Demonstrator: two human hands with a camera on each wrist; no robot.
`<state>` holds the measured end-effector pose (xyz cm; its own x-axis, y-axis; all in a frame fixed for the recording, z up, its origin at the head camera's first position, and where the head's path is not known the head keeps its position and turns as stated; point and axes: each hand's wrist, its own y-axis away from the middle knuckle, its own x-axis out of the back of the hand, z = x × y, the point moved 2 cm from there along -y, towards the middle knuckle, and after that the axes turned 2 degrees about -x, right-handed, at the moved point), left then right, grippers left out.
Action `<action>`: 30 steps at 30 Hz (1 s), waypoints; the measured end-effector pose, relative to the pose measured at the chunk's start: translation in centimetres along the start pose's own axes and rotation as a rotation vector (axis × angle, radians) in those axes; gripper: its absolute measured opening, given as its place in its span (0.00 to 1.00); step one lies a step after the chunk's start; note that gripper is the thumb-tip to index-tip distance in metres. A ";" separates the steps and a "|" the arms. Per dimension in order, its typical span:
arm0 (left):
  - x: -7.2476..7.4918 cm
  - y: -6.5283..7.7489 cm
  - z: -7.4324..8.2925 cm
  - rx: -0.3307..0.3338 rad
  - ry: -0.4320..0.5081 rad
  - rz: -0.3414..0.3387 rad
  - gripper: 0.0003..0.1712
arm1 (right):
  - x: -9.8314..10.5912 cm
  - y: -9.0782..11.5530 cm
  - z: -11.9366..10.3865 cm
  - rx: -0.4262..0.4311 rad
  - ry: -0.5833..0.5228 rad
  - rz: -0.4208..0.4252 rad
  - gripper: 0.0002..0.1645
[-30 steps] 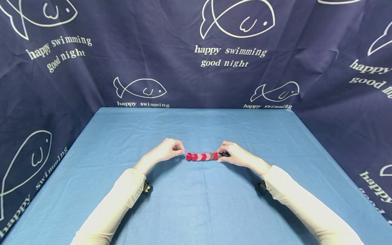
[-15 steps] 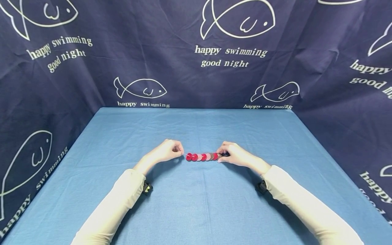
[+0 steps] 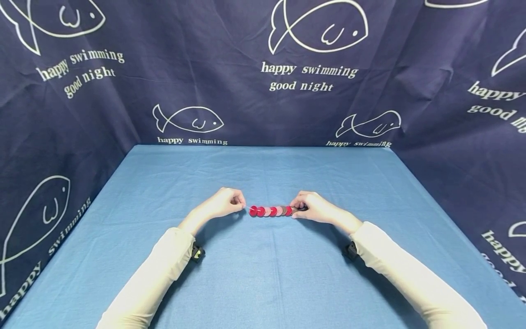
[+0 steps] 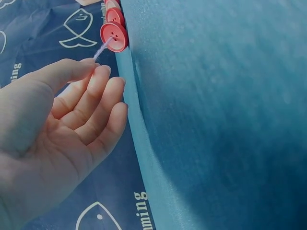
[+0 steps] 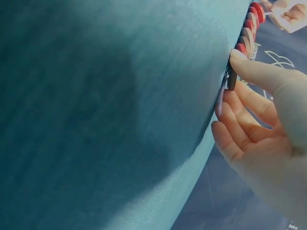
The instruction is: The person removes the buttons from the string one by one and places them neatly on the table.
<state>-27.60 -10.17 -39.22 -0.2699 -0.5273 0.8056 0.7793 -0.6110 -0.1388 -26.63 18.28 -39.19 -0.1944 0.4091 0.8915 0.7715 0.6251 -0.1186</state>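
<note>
I see a row of buttons (image 3: 271, 211), red, pink and brown, between the two hands. A thin string (image 4: 100, 51) pokes out of the red end. The left hand (image 3: 225, 202) pinches that string with thumb and fingertip. The right hand (image 3: 316, 207) pinches the dark button (image 5: 232, 79) at the other end. I think a hard tug could snap the string, or slippery fingers could let it go and buttons might slide off onto the blue counter (image 3: 267, 274).
</note>
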 end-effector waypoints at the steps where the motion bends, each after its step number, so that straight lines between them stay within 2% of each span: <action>1: 0.0 0.0 0.0 0.004 0.004 -0.003 0.03 | 0.0 0.0 0.0 0.002 0.004 0.000 0.14; 10: 0.0 0.1 -0.2 0.014 0.018 -0.017 0.03 | 0.2 0.1 0.5 0.051 0.019 0.028 0.14; 21: -0.1 0.0 -0.4 -0.003 0.011 -0.005 0.02 | 0.5 0.3 0.5 0.011 0.008 0.014 0.14; 30: 0.0 0.1 -0.4 0.018 0.032 -0.022 0.02 | 0.8 0.7 0.4 0.009 -0.007 0.021 0.13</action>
<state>-27.69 -10.44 -39.47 -0.3052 -0.5324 0.7895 0.7830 -0.6121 -0.1101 -26.53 19.34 -38.74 -0.1826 0.4263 0.8859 0.7696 0.6227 -0.1410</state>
